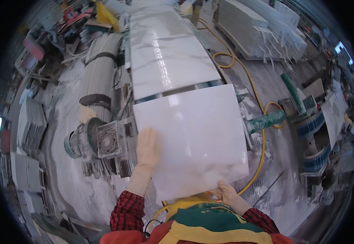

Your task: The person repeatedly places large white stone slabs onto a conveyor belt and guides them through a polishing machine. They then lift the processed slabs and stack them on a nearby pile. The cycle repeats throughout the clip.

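Your right hand (230,194) pinches the near edge of the white slab (197,130), close to its right corner, thumb on top, apparently to support that side; your left hand (147,148) rests unclenched, fingers extended along the slab's left margin, probably steadying it. The slab covers the conveyor's (190,88) near end, a narrow gap keeping it apart from the veined slab (173,61) farther along.

Under cool light I note streaked glare along the far slab (175,53), soft spots of shine on the near slab (193,138), and bent, softened edges toward a black rim.
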The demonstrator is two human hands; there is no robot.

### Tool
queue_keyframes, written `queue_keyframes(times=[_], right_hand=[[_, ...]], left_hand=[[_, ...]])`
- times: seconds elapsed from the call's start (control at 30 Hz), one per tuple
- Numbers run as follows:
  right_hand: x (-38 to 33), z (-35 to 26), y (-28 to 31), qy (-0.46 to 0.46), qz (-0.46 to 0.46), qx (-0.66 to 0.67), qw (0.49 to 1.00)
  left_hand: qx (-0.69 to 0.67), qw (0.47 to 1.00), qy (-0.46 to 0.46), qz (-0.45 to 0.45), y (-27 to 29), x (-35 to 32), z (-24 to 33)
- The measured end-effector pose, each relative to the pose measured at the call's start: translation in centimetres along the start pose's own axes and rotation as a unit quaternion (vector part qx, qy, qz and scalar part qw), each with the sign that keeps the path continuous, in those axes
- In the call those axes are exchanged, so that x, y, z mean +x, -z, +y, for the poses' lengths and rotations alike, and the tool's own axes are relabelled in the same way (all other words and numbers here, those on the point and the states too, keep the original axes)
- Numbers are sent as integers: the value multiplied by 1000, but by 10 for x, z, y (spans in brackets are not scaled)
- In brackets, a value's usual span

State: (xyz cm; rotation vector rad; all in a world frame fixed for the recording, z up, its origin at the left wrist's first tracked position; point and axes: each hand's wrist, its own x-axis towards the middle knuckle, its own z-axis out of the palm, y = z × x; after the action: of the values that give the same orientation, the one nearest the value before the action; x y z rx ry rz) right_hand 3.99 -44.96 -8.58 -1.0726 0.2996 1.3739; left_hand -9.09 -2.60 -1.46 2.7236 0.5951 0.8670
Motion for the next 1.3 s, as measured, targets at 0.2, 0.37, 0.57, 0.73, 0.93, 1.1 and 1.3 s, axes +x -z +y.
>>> queue_keyframes(times=[0.2, 0.37, 0.57, 0.73, 0.93, 1.1, 1.3], right_hand=[[-5, 0, -20, -38, 86, -40, 995], [26, 51, 31, 124, -3, -232, 965], [-6, 12, -30, 21, 83, 49, 995], [53, 53, -5, 86, 61, 203, 973], [-10, 43, 37, 384, 38, -303, 872], [-93, -61, 28, 211, 144, -4, 967], [-191, -183, 119, 423, 234, 33, 875]], left_hand=[[56, 995, -37, 68, -15, 94, -60], [-139, 988, -9, -60, -24, 188, -39], [-43, 918, 144, -367, -49, 220, -37], [45, 939, 89, -328, -31, 225, -41], [-51, 961, 155, -225, 77, 215, 75], [-137, 977, 87, -139, 94, 222, 158], [-282, 956, 64, -44, -10, 221, 216]])
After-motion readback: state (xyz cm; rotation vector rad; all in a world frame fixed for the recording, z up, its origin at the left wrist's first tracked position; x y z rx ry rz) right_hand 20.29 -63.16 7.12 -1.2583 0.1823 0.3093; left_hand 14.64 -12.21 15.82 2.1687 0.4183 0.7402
